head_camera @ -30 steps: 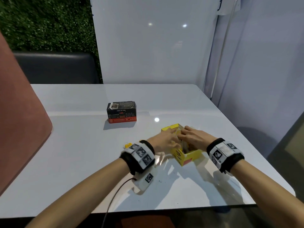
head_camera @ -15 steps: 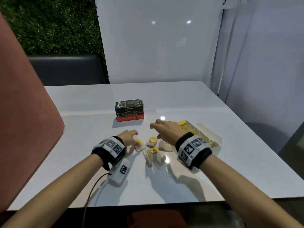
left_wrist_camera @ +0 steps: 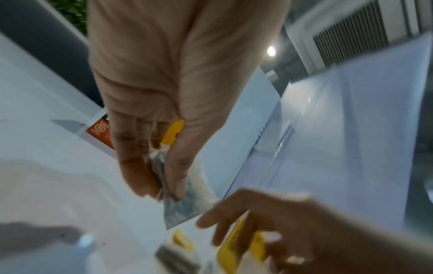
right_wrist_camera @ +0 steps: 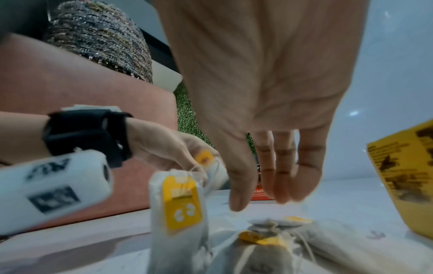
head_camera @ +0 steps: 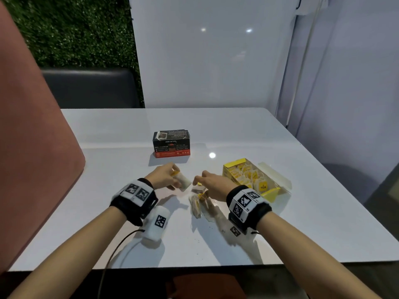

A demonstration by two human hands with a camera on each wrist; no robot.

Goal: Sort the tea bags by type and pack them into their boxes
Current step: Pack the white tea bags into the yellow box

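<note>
My left hand (head_camera: pixel 166 176) pinches a white tea bag with a yellow tag (head_camera: pixel 182 180) just above the table; the left wrist view shows that tea bag (left_wrist_camera: pixel 180 202) between thumb and fingers. To its right my right hand (head_camera: pixel 212 184) hovers with straight fingers (right_wrist_camera: pixel 279 178) over several loose yellow-tagged tea bags (head_camera: pixel 197 201), one of them standing upright (right_wrist_camera: pixel 180 209). An open yellow box (head_camera: pixel 251 176) holding yellow-tagged bags lies at the right. A closed black and red box (head_camera: pixel 171 143) stands behind the hands.
The white table (head_camera: pixel 237 130) runs back to a white wall panel. A pink chair back (head_camera: pixel 32 137) rises at the left edge. A dark seat (head_camera: pixel 90 87) stands behind the table. A white tagged device with a cable (head_camera: pixel 156 223) lies under my left wrist.
Both hands left the yellow box, which now lies open at the right. Loose tea bags came into view on the table. My left hand has picked one up.
</note>
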